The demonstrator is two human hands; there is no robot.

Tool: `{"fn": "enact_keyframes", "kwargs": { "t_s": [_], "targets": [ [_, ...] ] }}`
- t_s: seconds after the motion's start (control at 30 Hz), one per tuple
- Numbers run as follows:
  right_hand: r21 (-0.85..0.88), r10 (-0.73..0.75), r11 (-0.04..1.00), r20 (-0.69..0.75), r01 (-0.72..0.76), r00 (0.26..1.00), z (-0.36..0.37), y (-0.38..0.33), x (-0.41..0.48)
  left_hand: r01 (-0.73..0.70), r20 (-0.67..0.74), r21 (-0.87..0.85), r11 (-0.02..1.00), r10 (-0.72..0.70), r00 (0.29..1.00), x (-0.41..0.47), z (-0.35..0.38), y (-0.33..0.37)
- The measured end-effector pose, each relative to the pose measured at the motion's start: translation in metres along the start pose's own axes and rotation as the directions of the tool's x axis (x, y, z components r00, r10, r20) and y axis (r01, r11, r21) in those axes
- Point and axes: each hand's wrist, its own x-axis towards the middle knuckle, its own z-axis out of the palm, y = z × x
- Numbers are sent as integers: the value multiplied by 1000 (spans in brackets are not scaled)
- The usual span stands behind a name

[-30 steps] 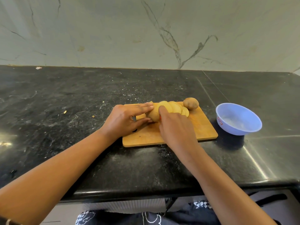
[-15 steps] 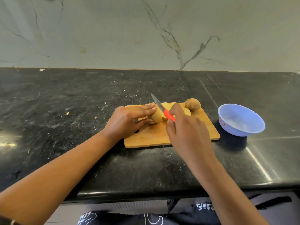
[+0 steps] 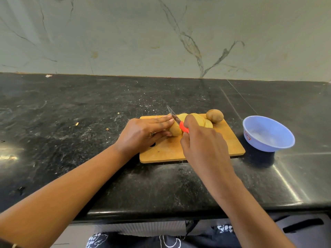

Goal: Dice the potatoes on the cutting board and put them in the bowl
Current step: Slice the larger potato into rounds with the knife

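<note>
Your left hand [image 3: 145,133] is down on the cutting board [image 3: 232,138], gripping the near end of the potato [image 3: 175,131]. The fingers lie long over its top and the thumb is tucked against its side, so the piece is pinned between them.

Your right hand [image 3: 202,142] is wrapped tight round the red handle of the knife [image 3: 177,121]. Only a short bit of red shows above your knuckles. The blade slants up and away to the left, its tip clear above the far edge of the board. Its lower part sits right against the potato, beside your left fingertips. I cannot tell how deep the edge has gone in.

Behind your right hand, pale yellow slices [image 3: 206,123] lie fanned in a row along the back of the board. Just past them, at the far right corner, a whole potato [image 3: 214,115] sits with its brown skin on.

The blue bowl [image 3: 256,143] stands on the black counter [image 3: 80,108] just to the right of the board, not touching it. It has a small label on its side. The board lies near the front edge of the counter, and a pale veined wall [image 3: 161,33] rises behind.
</note>
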Motion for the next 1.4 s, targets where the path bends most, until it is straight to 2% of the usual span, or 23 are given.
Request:
{"fn": "enact_keyframes", "kwargs": {
  "t_s": [0.33,0.53,0.67,1.1,1.3,1.4],
  "targets": [
    [29,-58,998,-18,59,998,-7,0,5,32,-18,-40,999,-32,999,2,-3,2],
    [-16,-83,996,4,83,997,-18,0,12,21,-5,-74,997,-22,1000,1,-1,3],
    [-71,-92,993,73,98,993,-22,-8,26,23,-6,-50,999,-23,1000,1,-1,3],
    [-62,-42,996,250,59,967,-29,-15,49,-26,6,-22,999,26,1000,3,1,1],
    [-92,-52,994,168,68,984,-34,-9,34,-24,4,-49,999,24,1000,3,1,0],
    [-108,-63,991,192,85,979,-32,-16,45,-17,4,-24,1000,17,1000,3,0,1]
  ]
}}
